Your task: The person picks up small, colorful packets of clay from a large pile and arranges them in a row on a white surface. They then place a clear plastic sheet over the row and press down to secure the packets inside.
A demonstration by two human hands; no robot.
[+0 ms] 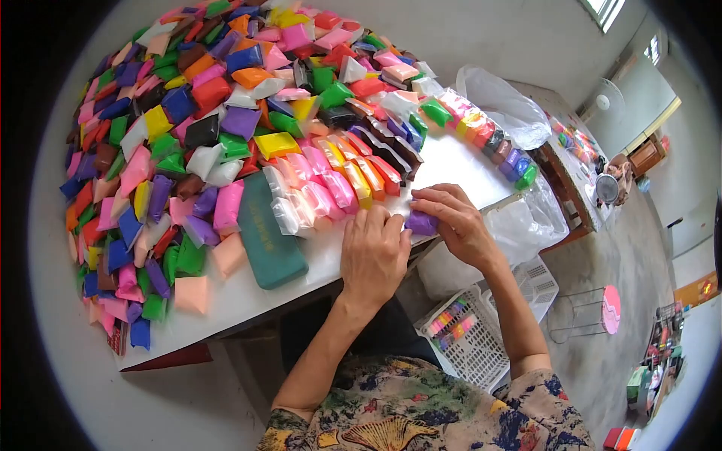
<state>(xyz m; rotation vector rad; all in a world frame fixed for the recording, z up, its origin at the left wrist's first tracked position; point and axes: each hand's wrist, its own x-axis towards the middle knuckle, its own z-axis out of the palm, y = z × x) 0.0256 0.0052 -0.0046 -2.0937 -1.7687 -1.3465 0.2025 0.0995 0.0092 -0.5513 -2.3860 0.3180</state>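
Note:
Small soft packets of coloured clay lie in neat overlapping rows at the table's front edge, among them white, pink, yellow, orange and dark brown ones. My left hand is at the near end of these rows, its fingers curled together against the edge of the packets. What its fingertips hold, if anything, is hidden. My right hand is just to the right, with thumb and fingers closed on a purple packet. A green box lies flat left of the rows.
A large heap of mixed coloured packets covers the table's left and back. A finished-looking multicoloured row lies at right, beside clear plastic bags. Below stands a white basket with packet rows inside. A pink-topped stool stands on the floor.

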